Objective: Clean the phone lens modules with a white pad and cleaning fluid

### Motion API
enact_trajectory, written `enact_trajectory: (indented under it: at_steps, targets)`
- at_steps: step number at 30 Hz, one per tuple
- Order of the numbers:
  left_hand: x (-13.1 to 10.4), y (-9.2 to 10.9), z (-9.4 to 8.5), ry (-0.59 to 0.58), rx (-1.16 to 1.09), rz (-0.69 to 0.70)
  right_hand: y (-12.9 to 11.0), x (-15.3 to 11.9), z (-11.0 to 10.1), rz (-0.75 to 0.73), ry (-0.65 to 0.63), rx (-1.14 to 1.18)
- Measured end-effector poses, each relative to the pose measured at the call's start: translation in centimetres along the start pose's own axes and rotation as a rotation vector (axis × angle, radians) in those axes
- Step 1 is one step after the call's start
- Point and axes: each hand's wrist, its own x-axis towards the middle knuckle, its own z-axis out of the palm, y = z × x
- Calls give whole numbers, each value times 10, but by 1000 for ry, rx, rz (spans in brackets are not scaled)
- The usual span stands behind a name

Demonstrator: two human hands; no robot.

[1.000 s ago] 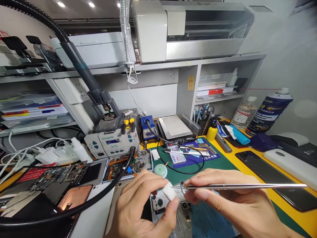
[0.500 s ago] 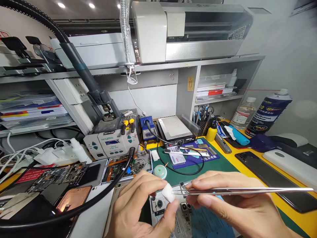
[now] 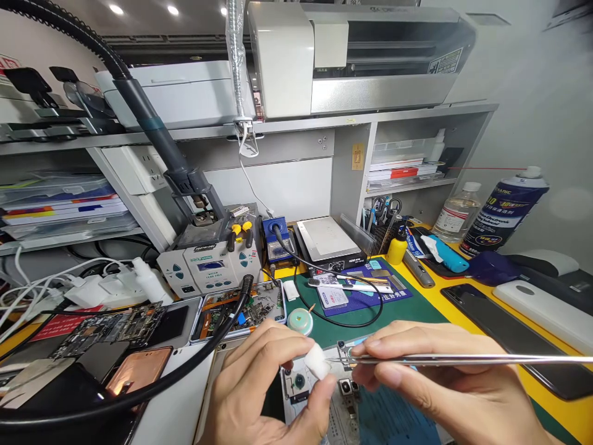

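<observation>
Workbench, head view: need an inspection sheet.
Surface: green mat on yellow bench top
In work: white pad at the tips of the tweezers, above a plate with camera modules
Clutter: tray of loose parts, circuit boards, toothbrush, black phone
Hands: left hand pinches the pad; right hand holds the tweezers
Cables: black hose crosses the tray; black cord loops on the mat; white cables tangled at left
Surroundings: large machine on shelf; spray can and clear bottle at right
Spills: nothing seen
</observation>
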Motion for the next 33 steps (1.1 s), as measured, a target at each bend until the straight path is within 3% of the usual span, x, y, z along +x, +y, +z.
enact_trajectory:
  at_steps: [12,17,24,27,30,33]
  targets:
    - [-4,-1,-1,32,10,-75,-3,-1,-2,-4,33,-2]
    - [-1,-3,-6,6,-194,-192,-2,1,-1,61,72,64]
    - [-1,-1,-5,-74,-585,-610,-4,3,1,112,100,156]
    - [2,1,-4,-88,-748,-735,-6,1,3,138,142,164]
    - [6,5,-3,-50,-802,-860,-9,1,5,193,179,177]
    - [10,9,-3,-91,-837,-922,-11,1,9,219,188,189]
